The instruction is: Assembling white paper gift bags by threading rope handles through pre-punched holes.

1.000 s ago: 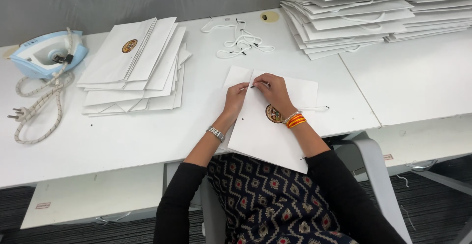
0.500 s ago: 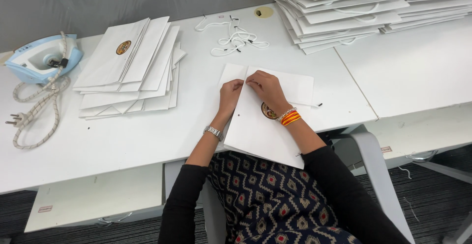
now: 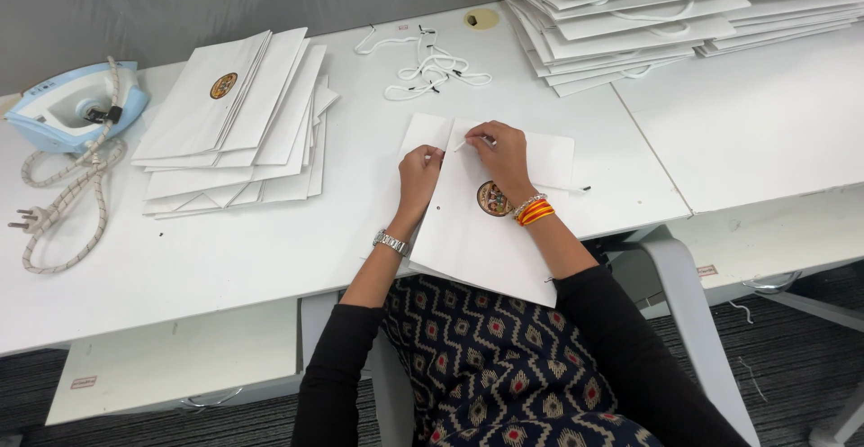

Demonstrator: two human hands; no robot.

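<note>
— White paper everywhere. How many stacks do you count?

— Two. One fanned stack of flat bags (image 3: 238, 123) on the left of the table (image 3: 225, 249), its top bag bearing one round gold emblem, and one taller pile of bags (image 3: 648, 15) at the far right. The sheets in each are too many and too overlapped to count.

— And the one being worked on?

— One flat paper bag (image 3: 490, 222) lies at the near edge of the table, right in front of the person, with one round emblem at its middle and one small hole near its left side.

— The hands?

— Two. The left hand (image 3: 419, 170) has its fingers curled, pinching the bag's upper left edge. The right hand (image 3: 500, 152) is closed on the tip of one white cord (image 3: 461, 145) at the bag's top; the cord's other end lies beside the wrist.

— Anything else?

— One blue iron (image 3: 76, 105) at the far left, its one braided cable (image 3: 58, 204) looped beside it, ending in one plug. One loose bunch of white cords (image 3: 432, 67) lies beyond the bag; I cannot tell how many.
</note>
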